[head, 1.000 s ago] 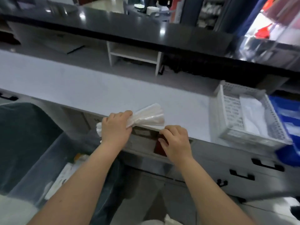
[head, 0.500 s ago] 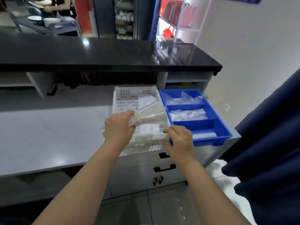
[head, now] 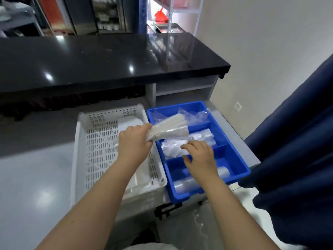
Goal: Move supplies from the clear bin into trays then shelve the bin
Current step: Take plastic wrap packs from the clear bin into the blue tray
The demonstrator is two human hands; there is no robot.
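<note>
My left hand grips a bundle of clear plastic bags by its banded end; the bundle juts right over the blue divided tray. My right hand hovers open above that tray's middle and near compartments, fingers spread, holding nothing. The blue tray holds clear plastic packs in its far, middle and near sections. Left of it stands a white perforated tray with white sheets inside, partly hidden by my left arm. The clear bin is out of view.
Both trays rest on a grey counter under a glossy black upper counter. A dark blue curtain hangs close on the right. Black drawer handles show below the counter edge. Shelving stands in the background.
My view swung right from the clear bin on the floor to the two trays. Both hands moved with the bundle from the counter edge to above the blue tray.
</note>
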